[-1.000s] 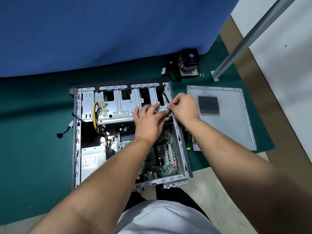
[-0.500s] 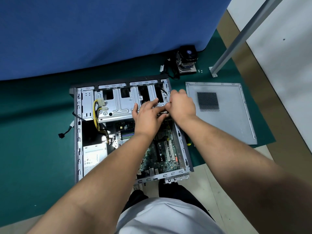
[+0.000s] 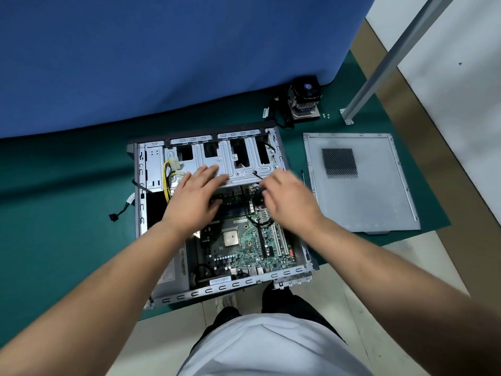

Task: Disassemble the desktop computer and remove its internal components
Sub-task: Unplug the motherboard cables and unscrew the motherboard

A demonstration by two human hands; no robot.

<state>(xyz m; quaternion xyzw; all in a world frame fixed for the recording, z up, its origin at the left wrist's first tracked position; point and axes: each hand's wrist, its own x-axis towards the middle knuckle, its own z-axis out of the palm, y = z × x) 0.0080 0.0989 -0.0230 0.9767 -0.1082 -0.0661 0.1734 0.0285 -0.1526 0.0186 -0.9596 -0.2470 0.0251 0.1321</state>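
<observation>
The open computer case [image 3: 287,272] lies flat on the green mat [image 3: 67,240], its rear edge just ahead of the person's feet. Inside, the motherboard [image 3: 244,245] sits exposed with its bare CPU socket [image 3: 231,238]; the board looks stiff but fragile, best held by its edges, off the socket and chips. Beyond it, the left hand [image 3: 193,196] rests with straight, spread fingers on the near edge of the metal drive cage [image 3: 238,161], holding nothing. The right hand [image 3: 287,200] hovers over the board's far corner near a black cable [image 3: 254,215]; it is motion-blurred, so I cannot tell whether its fingers pinch anything. Cables are limp and should be pulled by the plug. Right of the case lies the removed side panel [image 3: 360,185]; farthest off, the cooler fan [image 3: 305,100].
</observation>
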